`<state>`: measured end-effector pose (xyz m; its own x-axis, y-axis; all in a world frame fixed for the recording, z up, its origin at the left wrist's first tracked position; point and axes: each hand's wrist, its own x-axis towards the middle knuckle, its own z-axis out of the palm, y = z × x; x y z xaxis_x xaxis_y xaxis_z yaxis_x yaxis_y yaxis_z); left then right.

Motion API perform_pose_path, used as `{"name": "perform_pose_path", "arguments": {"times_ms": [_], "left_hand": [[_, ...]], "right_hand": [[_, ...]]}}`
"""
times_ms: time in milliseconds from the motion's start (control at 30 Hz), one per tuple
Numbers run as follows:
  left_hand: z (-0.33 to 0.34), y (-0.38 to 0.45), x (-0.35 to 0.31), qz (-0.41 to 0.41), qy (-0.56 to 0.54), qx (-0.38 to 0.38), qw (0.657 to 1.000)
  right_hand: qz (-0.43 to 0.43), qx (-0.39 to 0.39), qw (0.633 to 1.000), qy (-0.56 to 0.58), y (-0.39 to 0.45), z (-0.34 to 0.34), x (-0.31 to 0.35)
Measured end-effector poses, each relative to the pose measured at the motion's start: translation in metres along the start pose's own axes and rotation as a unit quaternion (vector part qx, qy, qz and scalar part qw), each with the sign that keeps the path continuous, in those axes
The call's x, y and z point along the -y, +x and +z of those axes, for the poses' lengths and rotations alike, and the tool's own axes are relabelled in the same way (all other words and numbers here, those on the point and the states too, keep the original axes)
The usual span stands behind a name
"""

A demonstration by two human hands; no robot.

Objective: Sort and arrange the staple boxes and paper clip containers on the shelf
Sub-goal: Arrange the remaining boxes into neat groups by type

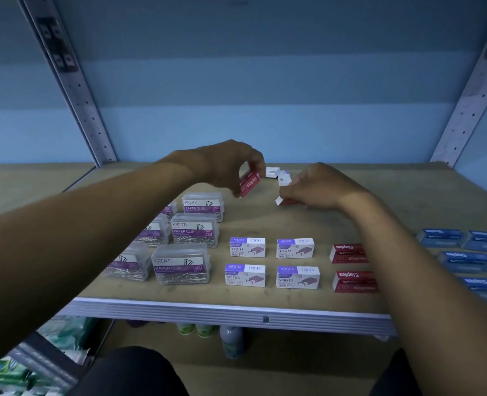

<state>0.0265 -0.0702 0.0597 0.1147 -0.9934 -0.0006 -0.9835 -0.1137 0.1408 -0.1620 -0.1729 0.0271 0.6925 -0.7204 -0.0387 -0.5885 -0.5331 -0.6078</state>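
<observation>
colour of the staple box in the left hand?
Red with white lettering: the staple box pinched by the left hand, clearest in the head view.

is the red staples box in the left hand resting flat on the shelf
No, the left hand pinches the red staples box tilted in the air, clear of the shelf.
</observation>
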Motion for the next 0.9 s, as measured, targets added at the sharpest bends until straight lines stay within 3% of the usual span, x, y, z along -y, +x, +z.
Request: {"name": "perform_pose_path", "arguments": {"times_ms": [167, 600, 900], "left_hand": [[-0.001, -0.005, -0.015, 0.032, -0.013, 0.044, 0.998], [0.01, -0.013, -0.027, 0.097, 0.084, 0.095, 0.987], [0.016, -0.016, -0.031, 0.086, 0.106, 0.098, 0.986]], "right_hand": [[0.027, 0.003, 0.999, -0.042, -0.003, -0.003, -0.003], [0.054, 0.046, 0.993, -0.095, -0.008, -0.007, -0.01], [0.026, 0.067, 0.993, -0.092, -0.013, -0.013, -0.011]]}}
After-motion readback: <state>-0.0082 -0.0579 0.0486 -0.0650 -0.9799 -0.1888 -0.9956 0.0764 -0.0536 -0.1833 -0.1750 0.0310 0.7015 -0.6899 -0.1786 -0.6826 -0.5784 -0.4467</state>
